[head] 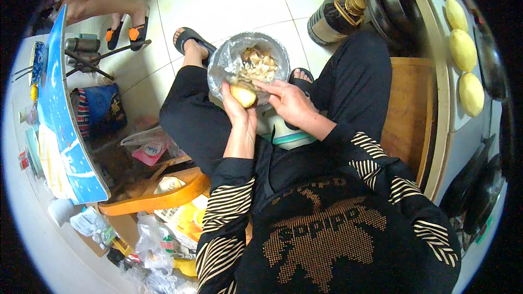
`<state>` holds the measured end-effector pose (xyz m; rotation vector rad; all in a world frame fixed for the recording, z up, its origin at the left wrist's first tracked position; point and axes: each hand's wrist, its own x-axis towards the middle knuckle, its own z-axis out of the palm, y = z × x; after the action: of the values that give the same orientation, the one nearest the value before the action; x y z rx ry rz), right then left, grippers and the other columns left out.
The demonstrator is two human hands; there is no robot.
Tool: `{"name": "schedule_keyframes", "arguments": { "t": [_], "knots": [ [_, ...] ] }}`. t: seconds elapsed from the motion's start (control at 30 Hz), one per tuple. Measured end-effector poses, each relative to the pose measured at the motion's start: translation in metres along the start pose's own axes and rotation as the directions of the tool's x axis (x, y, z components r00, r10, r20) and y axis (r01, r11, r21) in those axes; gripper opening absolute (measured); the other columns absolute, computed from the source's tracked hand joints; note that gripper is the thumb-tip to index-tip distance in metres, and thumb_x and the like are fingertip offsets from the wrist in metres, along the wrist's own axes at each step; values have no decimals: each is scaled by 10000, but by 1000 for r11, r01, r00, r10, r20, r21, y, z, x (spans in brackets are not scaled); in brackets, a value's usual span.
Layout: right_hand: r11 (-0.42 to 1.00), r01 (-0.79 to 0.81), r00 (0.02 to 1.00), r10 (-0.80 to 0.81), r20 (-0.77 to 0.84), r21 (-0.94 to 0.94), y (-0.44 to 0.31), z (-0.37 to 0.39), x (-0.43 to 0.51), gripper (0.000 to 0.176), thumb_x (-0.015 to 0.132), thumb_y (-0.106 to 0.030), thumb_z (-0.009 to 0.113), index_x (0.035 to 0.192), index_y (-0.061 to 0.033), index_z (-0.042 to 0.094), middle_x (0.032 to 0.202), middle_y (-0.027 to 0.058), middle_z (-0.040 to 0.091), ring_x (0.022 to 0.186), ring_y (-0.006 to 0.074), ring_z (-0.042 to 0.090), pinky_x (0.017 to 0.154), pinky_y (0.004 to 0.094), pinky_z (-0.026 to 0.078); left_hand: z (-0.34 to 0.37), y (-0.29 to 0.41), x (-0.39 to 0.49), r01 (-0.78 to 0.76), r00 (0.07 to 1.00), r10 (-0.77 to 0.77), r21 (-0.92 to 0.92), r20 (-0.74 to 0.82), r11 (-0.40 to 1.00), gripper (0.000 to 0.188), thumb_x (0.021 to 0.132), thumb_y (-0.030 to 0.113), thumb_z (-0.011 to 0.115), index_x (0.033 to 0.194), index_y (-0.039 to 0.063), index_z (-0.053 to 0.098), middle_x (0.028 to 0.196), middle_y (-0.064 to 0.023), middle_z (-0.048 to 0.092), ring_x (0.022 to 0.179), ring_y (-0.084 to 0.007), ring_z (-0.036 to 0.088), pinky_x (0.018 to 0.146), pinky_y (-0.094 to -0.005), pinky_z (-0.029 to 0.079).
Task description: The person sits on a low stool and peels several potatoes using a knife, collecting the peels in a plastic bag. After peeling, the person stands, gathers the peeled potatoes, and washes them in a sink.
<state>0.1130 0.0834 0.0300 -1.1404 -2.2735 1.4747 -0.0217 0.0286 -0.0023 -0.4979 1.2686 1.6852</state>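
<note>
My left hand (pixel 237 110) holds a partly bared potato (pixel 243 95), its pale yellow flesh facing up, over the near rim of a waste bin (pixel 216 65) lined with a clear plastic bag. My right hand (pixel 292 102) is closed close by on the right, index finger stretched toward the potato. A motion-blurred tool (pixel 236 78), apparently a peeler, runs from its fingers to the potato's far side; its shape is hard to make out. Brown and pale peelings (pixel 259 65) are heaped in the bin, which stands between my feet.
Several peeled potatoes (pixel 463 51) lie in a row on the counter (pixel 466 124) at right. A large capped bottle (pixel 329 20) stands beyond my right knee. At left are a blue table (pixel 73 143) and another person's legs (pixel 110 8). Plastic bags (pixel 153 245) and an orange wooden stool edge (pixel 163 200) lie lower left.
</note>
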Motion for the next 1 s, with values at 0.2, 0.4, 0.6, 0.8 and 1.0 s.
{"name": "schedule_keyframes", "arguments": {
  "t": [0.2, 0.4, 0.6, 0.8, 1.0],
  "knots": [
    [990, 44, 999, -47, -24, -132, 3, -1, 11, 558, 783, -30, 538, 1291, -263, 535, 954, 136, 565, 878, 325, 570, 801, 381, 474, -2, -2, 0, 37, 998, -41, 82, 53, 996, 389, 930, 452, 405, 1017, 108, 562, 925, -63, 621, 796, -215, 613, 630, -362, 503],
    [986, -115, 989, 102, -110, -119, 24, -5, 9, 420, 831, -96, 547, 1224, -238, 595, 992, 147, 622, 869, 348, 603, 818, 402, 459, 3, 1, -5, 70, 992, -69, -6, 107, 998, 411, 944, 452, 434, 1090, 86, 551, 955, -51, 636, 819, -173, 634, 649, -324, 520],
    [995, 27, 987, -12, -161, 92, 16, 4, 3, 434, 823, -17, 551, 1228, -166, 591, 1038, 192, 624, 893, 322, 615, 817, 352, 487, -10, -2, 4, 173, 984, -171, -35, 56, 984, 536, 964, 526, 292, 1149, 79, 523, 1082, -98, 600, 978, -283, 587, 752, -468, 495],
    [967, 246, 966, -250, -69, -63, 5, 2, -11, 503, 775, -31, 541, 1236, -225, 587, 813, 78, 548, 785, 268, 566, 702, 366, 461, -12, -9, 9, 149, 987, -136, -167, 86, 975, 469, 963, 446, 304, 1172, 84, 518, 1099, -103, 581, 1007, -273, 565, 871, -488, 466],
    [970, 171, 969, -197, -147, -172, 13, 0, 9, 497, 785, -31, 537, 1235, -235, 592, 916, 86, 601, 833, 279, 579, 754, 372, 466, -15, -2, 5, 191, 982, -187, -145, 42, 971, 471, 970, 460, 296, 1104, 79, 539, 1031, -100, 606, 872, -260, 588, 680, -437, 488]
  ]
}}
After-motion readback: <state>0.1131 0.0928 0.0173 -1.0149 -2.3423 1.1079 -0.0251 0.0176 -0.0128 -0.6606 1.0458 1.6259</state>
